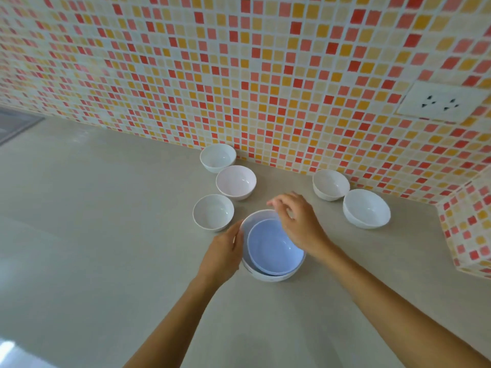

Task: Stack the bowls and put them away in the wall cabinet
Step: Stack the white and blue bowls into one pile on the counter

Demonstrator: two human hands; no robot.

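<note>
Nearest to us, on the smooth grey countertop (106, 235), our left hand (221, 257) cups the outer wall of a large white round bowl (265, 277), fingers pressed together against its side, apparently to keep it from sliding. Inside it sits a smaller pale blue bowl (273, 248), nested but shifted toward the near-right wall, so the stack has begun. Our right hand (297, 221) hovers over the far rim of the blue bowl with fingers loosely curled and slightly apart; it seems to grip nothing, though we cannot tell whether the fingertips touch the rim. Just left of the stack stands a small white bowl (213, 212), and beyond it a pale pink bowl (236, 181) and another white bowl (218, 158) against the wall, the three almost touching in a line. To the right, well apart from these, wait a wide white bowl (366, 208) and a smaller white bowl (330, 184) behind it. Behind everything rises the red, orange and cream mosaic tile wall (239, 75), with a white power socket (438, 102) at right. The wall cabinet is not in view.
</note>
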